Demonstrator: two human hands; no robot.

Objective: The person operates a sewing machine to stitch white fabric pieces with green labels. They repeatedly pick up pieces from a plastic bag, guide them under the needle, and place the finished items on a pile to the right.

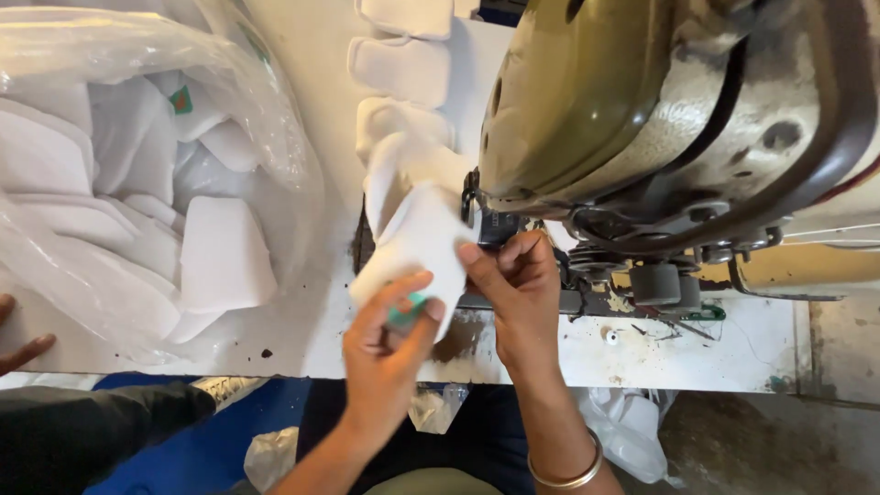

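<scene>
My left hand point(385, 353) pinches the near edge of a white fabric piece point(417, 243), with a small green tag under its thumb. My right hand point(518, 284) grips the same piece's right edge, right beside the needle area of a large olive-green sewing machine point(642, 110). The piece links to a chain of white pieces point(403, 73) running away across the table.
A clear plastic bag point(137, 174) of white fabric pieces lies on the white table point(752, 353) at left. Another person's fingers point(23, 348) and dark sleeve show at the lower left. A bangle point(573, 477) circles my right wrist.
</scene>
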